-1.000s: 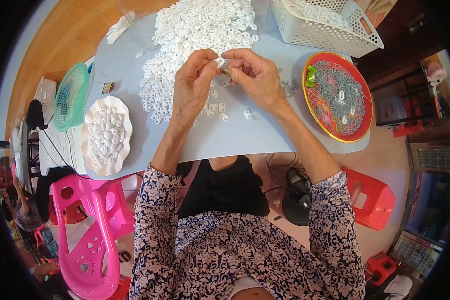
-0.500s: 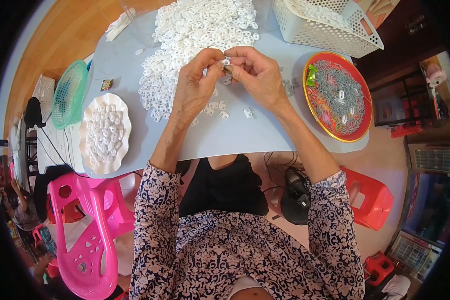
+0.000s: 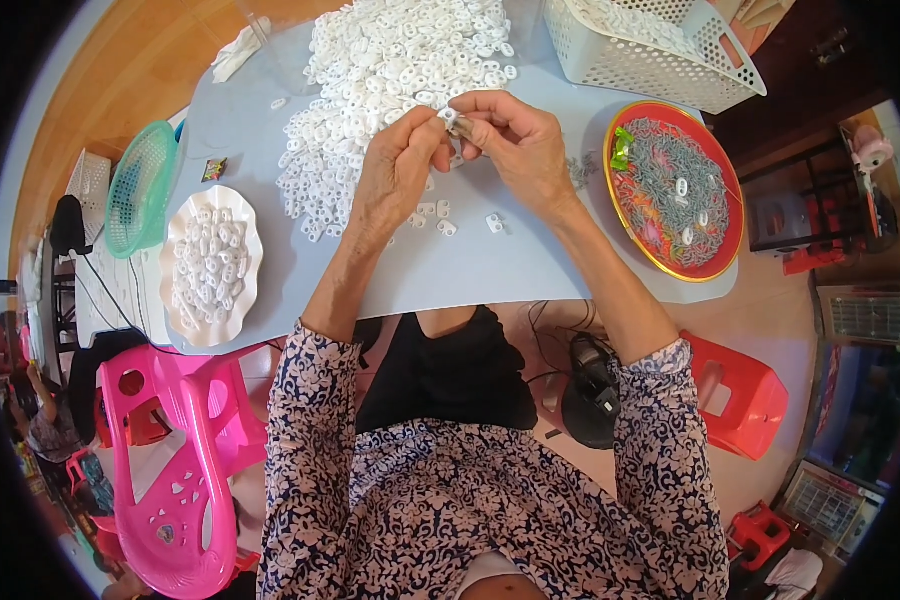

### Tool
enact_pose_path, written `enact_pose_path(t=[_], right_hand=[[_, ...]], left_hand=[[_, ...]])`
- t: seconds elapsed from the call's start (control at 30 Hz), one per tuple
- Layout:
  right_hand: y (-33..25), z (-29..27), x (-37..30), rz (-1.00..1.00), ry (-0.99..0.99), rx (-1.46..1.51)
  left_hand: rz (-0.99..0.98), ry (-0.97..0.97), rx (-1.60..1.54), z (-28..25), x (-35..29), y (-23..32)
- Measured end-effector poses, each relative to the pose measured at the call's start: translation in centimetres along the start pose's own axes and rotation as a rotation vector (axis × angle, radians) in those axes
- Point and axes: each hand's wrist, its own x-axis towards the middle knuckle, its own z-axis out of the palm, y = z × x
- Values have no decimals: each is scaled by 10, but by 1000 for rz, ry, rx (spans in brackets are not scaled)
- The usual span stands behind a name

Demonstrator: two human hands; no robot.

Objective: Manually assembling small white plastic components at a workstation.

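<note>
Over the table, near the pile, my two hands meet fingertip to fingertip. My left hand [image 3: 398,170] is closed, pinching a small white plastic piece with holes [image 3: 448,115]. My right hand [image 3: 526,150] pinches at the same piece with thumb and forefinger; something small and darker shows at its thumb tip, too small to name. Just beyond the hands spreads a big pile of similar white pieces [image 3: 400,55]. A few loose white pieces [image 3: 446,228] lie on the table nearer to me.
On the right stands a red, gold-rimmed tray [image 3: 735,205] of small grey springs [image 3: 670,180]. A scalloped white dish [image 3: 253,290] of white pieces is at the left. Beyond are a white perforated basket [image 3: 650,75] and a green basket [image 3: 140,190]. A pink chair [image 3: 185,550] stands lower left.
Both hands have shifted slightly, my left fingers curling in more. The white piece has risen a little between the fingertips and shows more clearly.
</note>
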Motion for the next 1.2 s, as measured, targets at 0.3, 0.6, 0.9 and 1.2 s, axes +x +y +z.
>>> enact_pose_path(t=[0.3,0.6,0.9,1.2], right_hand=[[-2,3,-1,-55,-10,-31],[-5,4,-2,-48,-28,-35],[-3,4,-2,-40,9,-47],[1,5,0,-32,-31,-112]], left_hand=[[-3,52,-2,3,-2,2],[51,78,13,3,-2,2],[-3,46,29,4,-2,4],[24,13,29,-3,0,-2]])
